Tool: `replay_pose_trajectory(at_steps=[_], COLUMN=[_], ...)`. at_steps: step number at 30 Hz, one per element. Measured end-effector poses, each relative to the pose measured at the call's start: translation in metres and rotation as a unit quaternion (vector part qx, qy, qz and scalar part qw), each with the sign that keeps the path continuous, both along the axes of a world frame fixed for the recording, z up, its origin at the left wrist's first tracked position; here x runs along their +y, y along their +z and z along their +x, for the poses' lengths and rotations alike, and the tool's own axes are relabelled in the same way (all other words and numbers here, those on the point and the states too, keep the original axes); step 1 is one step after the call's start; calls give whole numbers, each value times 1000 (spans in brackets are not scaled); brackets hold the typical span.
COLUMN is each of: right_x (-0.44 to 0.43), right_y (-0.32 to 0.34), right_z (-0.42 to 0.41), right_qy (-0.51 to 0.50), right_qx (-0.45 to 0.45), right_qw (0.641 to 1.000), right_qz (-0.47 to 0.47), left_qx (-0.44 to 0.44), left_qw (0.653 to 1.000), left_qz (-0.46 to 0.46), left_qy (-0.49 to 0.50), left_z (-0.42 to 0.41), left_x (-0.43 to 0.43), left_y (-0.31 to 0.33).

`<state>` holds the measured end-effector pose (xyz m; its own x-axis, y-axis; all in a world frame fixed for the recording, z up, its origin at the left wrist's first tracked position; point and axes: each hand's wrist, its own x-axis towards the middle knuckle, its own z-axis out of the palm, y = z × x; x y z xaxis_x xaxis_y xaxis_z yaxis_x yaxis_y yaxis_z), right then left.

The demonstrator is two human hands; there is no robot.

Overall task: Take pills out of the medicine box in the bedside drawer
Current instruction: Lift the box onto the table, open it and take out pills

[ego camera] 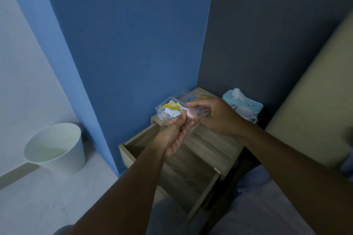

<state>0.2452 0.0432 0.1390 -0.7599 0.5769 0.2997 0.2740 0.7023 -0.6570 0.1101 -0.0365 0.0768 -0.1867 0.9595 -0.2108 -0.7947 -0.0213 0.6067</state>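
A clear plastic medicine box stands open on the wooden bedside table, with a white bottle and yellow packets inside. Its clear lid leans behind it. My right hand holds a small clear container with a pale pink end above the table. My left hand is palm up just below it, with its fingertips touching the pink end. The drawer below is pulled out.
A teal tissue box and a white mug stand at the table's right. A white bin sits on the floor to the left. A blue wall rises behind. The bed's edge is at the lower right.
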Motion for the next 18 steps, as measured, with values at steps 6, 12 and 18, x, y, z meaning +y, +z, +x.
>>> replay_pose_trajectory(at_steps=[6, 12, 18], right_x=[-4, 0, -1], right_y=[8, 12, 15], right_z=[-3, 1, 1], right_qy=[-141, 5, -77], right_qx=[-88, -72, -134], right_qw=[983, 997, 985], right_qz=[78, 8, 72], left_qx=[26, 9, 20], left_qw=[1000, 1000, 1000], left_qz=[-13, -3, -14], left_qy=[-3, -3, -7], left_z=[2, 5, 5], left_x=[-6, -10, -10], left_y=[0, 0, -5])
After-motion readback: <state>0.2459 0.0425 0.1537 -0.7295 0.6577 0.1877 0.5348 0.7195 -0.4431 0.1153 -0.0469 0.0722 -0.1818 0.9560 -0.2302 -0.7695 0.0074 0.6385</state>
